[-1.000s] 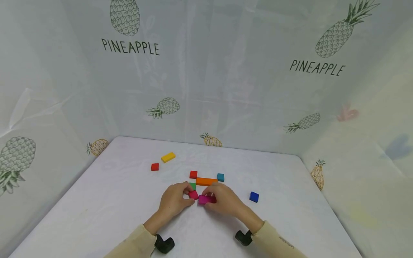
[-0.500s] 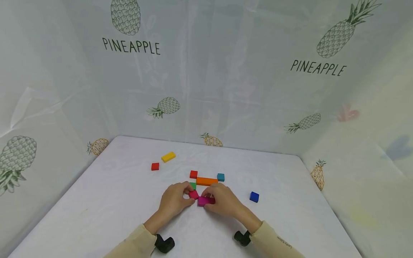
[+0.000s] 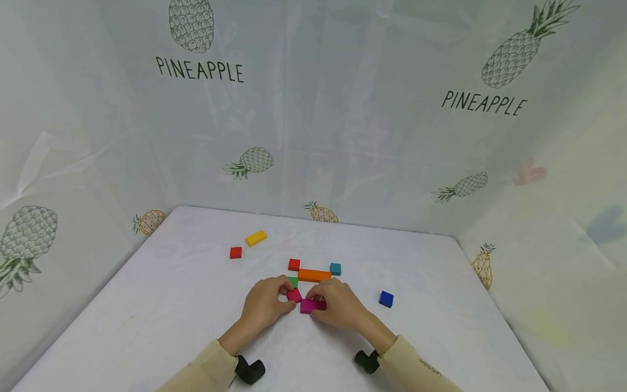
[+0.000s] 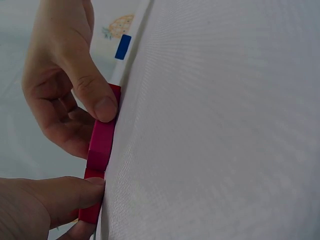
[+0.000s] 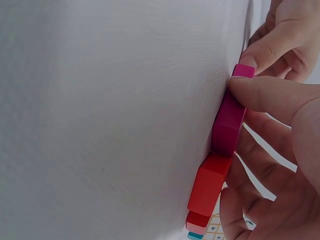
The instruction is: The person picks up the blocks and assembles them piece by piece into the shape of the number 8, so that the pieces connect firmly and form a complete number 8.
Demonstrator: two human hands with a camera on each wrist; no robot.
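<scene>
My left hand (image 3: pixel 265 302) pinches a small pinkish-red block (image 3: pixel 294 295) between thumb and fingers at the middle of the table. Just right of it, my right hand (image 3: pixel 341 305) pinches a longer magenta block (image 3: pixel 309 306) lying on the cloth. The left wrist view has the two blocks end to end, the magenta one (image 4: pixel 101 145) meeting the pinkish-red one (image 4: pixel 90 212). At the magenta block's other end, a red block (image 5: pixel 210 182) shows in the right wrist view; my right hand covers it in the head view. Behind lie a green block (image 3: pixel 293 282) and a long orange block (image 3: pixel 314 275).
A red block (image 3: pixel 294 264) and a teal block (image 3: pixel 335 269) stand at the orange block's far corners. Farther left are another red block (image 3: pixel 235 252) and a yellow block (image 3: pixel 256 238). A blue block (image 3: pixel 386 299) lies to the right. Pineapple-printed curtains (image 3: pixel 343 136) surround the table.
My right hand has drawn the magenta block slightly toward me and to the left, up close to the pinkish-red block. The left hand stays in place.
</scene>
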